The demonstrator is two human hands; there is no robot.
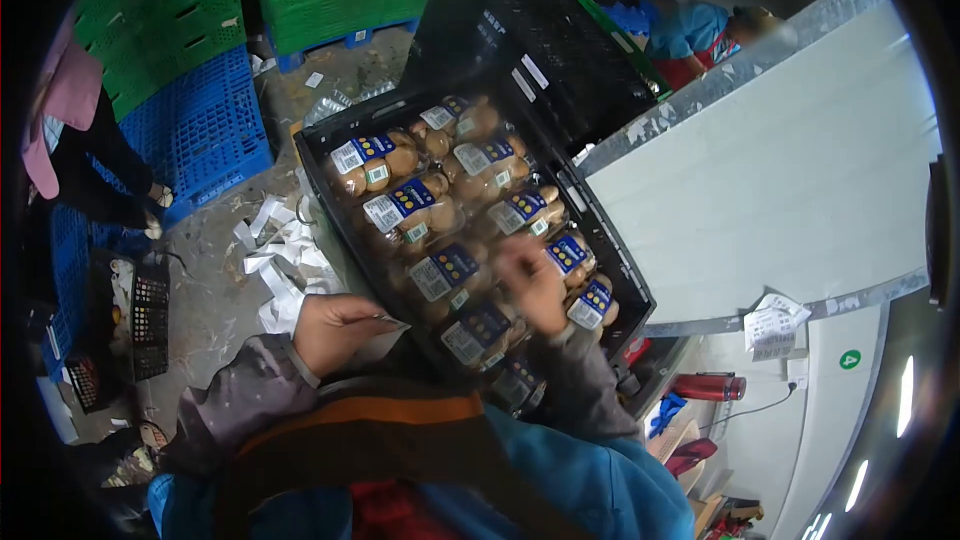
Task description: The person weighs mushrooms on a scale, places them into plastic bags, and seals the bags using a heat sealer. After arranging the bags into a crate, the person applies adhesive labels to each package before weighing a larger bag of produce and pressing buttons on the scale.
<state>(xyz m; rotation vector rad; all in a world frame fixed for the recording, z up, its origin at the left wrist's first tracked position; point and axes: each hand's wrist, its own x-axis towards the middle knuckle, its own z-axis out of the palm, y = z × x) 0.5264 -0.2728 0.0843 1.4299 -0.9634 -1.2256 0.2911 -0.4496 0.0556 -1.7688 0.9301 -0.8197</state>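
A black crate (370, 285) in front of me holds several clear-wrapped packs of brown, rounded produce that looks like mushrooms. Each pack, such as this mushroom pack (410, 205), bears a blue-and-white label, and several have a small green-and-white sticker. At the crate's near left side, my left hand (335, 330) pinches a pale label strip (383, 340) between thumb and fingers. My right hand (535, 285) is over the packs right of the middle, its fingers smeared by motion. Beside it lies another mushroom pack (568, 255).
Crumpled white paper strips (285, 250) lie left of the crate. A black crate wall (520, 50) rises behind it. Blue pallets (200, 130) and green crates (320, 0) stand beyond. One person (85, 130) is at left, another (690, 40) at upper right. A white panel (770, 160) borders the right.
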